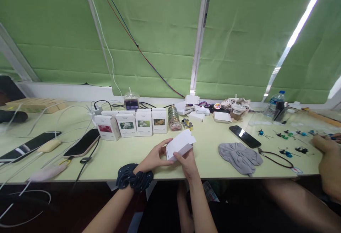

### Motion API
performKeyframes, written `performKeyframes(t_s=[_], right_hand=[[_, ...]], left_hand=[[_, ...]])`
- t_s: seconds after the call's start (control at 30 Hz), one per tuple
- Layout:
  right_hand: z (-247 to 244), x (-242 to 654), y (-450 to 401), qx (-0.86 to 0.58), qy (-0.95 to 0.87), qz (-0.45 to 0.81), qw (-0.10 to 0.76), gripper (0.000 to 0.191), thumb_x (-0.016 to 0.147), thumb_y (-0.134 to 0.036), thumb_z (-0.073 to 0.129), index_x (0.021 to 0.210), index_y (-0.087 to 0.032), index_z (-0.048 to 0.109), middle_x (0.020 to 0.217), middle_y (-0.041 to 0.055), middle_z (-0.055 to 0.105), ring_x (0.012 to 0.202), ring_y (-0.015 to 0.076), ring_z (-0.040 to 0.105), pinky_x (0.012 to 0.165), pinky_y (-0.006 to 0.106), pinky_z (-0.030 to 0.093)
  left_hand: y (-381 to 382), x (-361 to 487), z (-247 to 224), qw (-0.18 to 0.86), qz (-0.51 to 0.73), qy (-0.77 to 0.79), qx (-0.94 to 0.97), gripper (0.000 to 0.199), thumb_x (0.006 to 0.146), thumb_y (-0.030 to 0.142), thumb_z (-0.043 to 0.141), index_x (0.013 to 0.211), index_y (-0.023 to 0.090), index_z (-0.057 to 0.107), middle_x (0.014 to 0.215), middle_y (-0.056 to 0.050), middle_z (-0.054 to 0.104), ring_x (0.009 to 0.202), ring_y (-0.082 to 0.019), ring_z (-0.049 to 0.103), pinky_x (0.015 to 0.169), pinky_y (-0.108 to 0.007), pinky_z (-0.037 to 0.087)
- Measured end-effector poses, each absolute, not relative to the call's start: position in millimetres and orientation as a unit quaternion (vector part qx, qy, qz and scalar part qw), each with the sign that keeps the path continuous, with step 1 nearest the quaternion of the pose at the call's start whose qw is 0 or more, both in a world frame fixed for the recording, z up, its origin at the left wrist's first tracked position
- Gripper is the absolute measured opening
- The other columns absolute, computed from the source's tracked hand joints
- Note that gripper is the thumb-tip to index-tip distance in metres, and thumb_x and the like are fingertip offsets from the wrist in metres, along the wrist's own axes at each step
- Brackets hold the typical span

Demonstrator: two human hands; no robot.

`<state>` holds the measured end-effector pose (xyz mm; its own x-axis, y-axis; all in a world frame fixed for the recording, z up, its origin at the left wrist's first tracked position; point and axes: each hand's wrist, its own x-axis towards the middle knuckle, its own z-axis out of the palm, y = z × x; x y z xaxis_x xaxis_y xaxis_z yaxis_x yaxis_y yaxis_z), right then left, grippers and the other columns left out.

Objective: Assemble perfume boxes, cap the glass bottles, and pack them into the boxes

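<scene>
Over the table (112, 155), both hands (170, 158) hold a white box (180, 144).

No legible text — box (180, 145) labels too small.

A small white box (180, 145) of matt, smooth card was held between the left hand (154, 158) and the right hand (189, 163). A dark fabric scrunchie (134, 180) was worn on the left wrist. The table (207, 140) looked smooth and matt. A grey cloth (239, 156) was crumpled beside a glossy black phone (245, 136).
</scene>
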<state>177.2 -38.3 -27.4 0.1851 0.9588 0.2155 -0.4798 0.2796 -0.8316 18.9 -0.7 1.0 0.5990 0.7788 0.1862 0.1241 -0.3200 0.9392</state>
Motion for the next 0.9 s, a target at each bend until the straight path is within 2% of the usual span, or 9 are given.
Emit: performKeyframes(t_s=[0.17, 0.3, 0.53, 0.7, 0.8, 0.9], right_hand=[[-22, 178, -41, -0.333, -0.383, 0.464, 0.726, 0.069, 0.06, -0.034, 0.08, 0.118, -0.027, 0.045, 0.111, 0.0059, 0.062, 0.101, 0.0235, 0.061, 0.085, 0.036, 0.053], [-22, 178, -41, -0.335, -0.41, 0.451, 0.718, 0.065, 0.06, -0.032, 0.08, 0.114, -0.028, 0.045, 0.11, 0.0042, 0.059, 0.098, 0.0219, 0.06, 0.083, 0.034, 0.053], [-20, 175, -46, -0.373, -0.476, 0.415, 0.68, 0.066, 0.062, -0.027, 0.08, 0.116, -0.031, 0.042, 0.108, 0.0015, 0.055, 0.092, 0.018, 0.06, 0.079, 0.03, 0.052], [-23, 169, -45, -0.4, -0.469, 0.393, 0.682, 0.071, 0.057, -0.026, 0.082, 0.113, -0.03, 0.04, 0.112, 0.002, 0.052, 0.095, 0.0184, 0.06, 0.08, 0.032, 0.052], [-25, 169, -45, -0.406, -0.472, 0.392, 0.677, 0.071, 0.059, -0.025, 0.081, 0.115, -0.029, 0.038, 0.109, 0.0017, 0.053, 0.094, 0.0178, 0.06, 0.08, 0.032, 0.052], [-26, 174, -46, -0.386, -0.503, 0.386, 0.669, 0.067, 0.061, -0.024, 0.08, 0.115, -0.029, 0.04, 0.116, 0.0034, 0.053, 0.101, 0.0189, 0.058, 0.087, 0.034, 0.049]], left_hand=[[-1, 17, 1, 0.544, 0.322, 0.288, 0.719, 0.086, 0.061, 0.028, 0.082, 0.137, 0.023, 0.041, 0.14, -0.012, 0.047, 0.117, -0.027, 0.055, 0.101, -0.044, 0.043], [-4, 19, 2, 0.563, 0.306, 0.276, 0.717, 0.084, 0.058, 0.027, 0.084, 0.132, 0.023, 0.045, 0.136, -0.013, 0.049, 0.111, -0.026, 0.058, 0.095, -0.043, 0.046], [-4, 19, -2, 0.532, 0.28, 0.272, 0.751, 0.086, 0.059, 0.025, 0.083, 0.135, 0.022, 0.042, 0.119, -0.009, 0.059, 0.111, -0.024, 0.055, 0.098, -0.041, 0.043], [-6, 18, -1, 0.542, 0.282, 0.274, 0.743, 0.097, 0.06, 0.023, 0.082, 0.142, 0.029, 0.03, 0.136, -0.011, 0.046, 0.104, -0.021, 0.059, 0.093, -0.042, 0.047], [-7, 19, 1, 0.536, 0.29, 0.272, 0.745, 0.091, 0.062, 0.023, 0.08, 0.14, 0.029, 0.033, 0.137, -0.01, 0.046, 0.102, -0.02, 0.06, 0.092, -0.041, 0.048], [-8, 20, 1, 0.518, 0.297, 0.26, 0.759, 0.075, 0.068, 0.024, 0.075, 0.135, 0.025, 0.04, 0.131, -0.01, 0.051, 0.103, -0.02, 0.059, 0.092, -0.039, 0.047]])
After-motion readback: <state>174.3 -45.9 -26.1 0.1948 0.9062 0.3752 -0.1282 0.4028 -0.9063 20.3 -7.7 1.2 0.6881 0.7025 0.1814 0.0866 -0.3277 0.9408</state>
